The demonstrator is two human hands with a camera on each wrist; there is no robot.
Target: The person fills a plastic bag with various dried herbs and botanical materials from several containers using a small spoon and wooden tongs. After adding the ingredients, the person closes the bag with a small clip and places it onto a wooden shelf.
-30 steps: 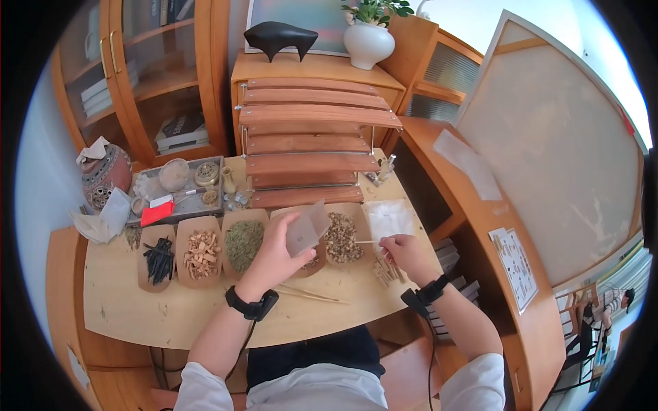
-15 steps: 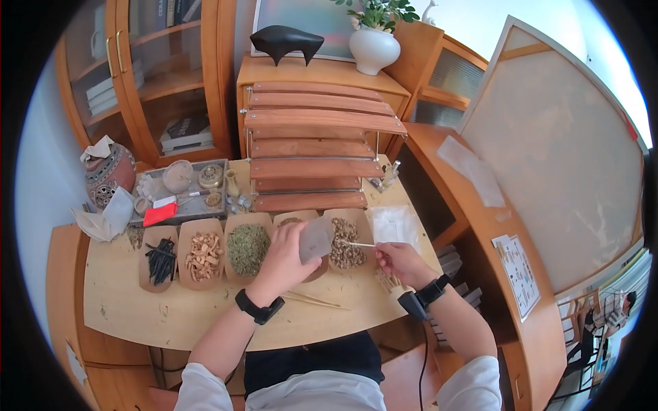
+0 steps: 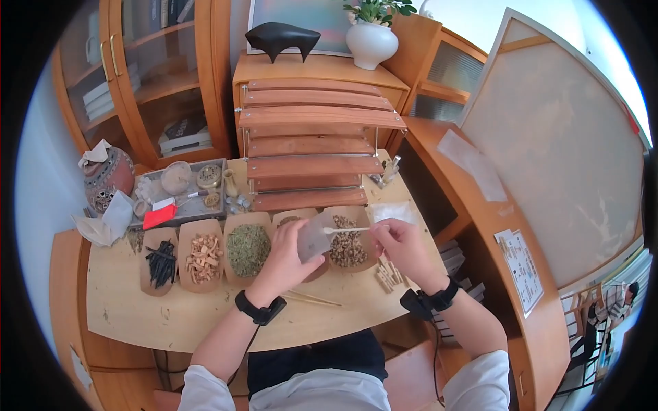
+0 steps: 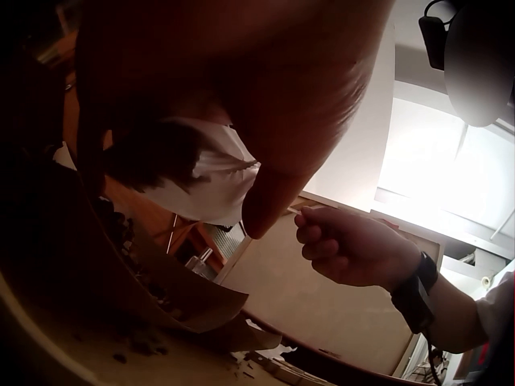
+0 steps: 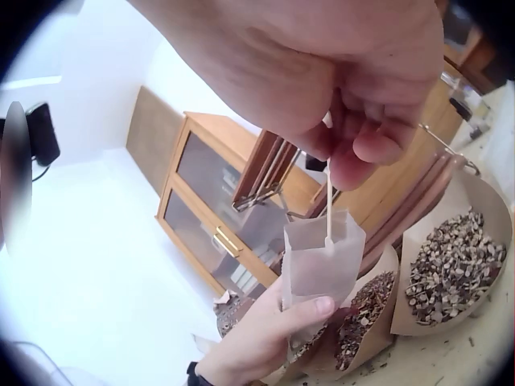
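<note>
My left hand (image 3: 282, 259) holds a small translucent white pouch (image 3: 314, 240) upright over the row of paper trays, its mouth spread open in the right wrist view. Between thumb and fingers, my right hand (image 3: 403, 252) pinches the thin pale handle of a small spoon (image 3: 351, 229). The spoon's tip is inside the mouth of the pouch (image 5: 320, 269). Just below the spoon lies a tray of mottled brown-and-cream chopped herb (image 3: 348, 252). Another tray, holding reddish-brown herb (image 5: 366, 318), is partly hidden behind my left hand.
To the left are trays of green herb (image 3: 248, 249), pale wood chips (image 3: 203, 252) and black sticks (image 3: 161, 264). A wooden slatted rack (image 3: 312, 166) stands behind. Thin sticks (image 3: 312, 299) and short bundled pieces (image 3: 388, 276) lie on the table. A clear bag (image 3: 393, 211) lies at the right.
My right hand has lifted the spoon from the mottled herb tray and brought it up to the pouch. My left hand has kept hold of the pouch, turning it slightly.
</note>
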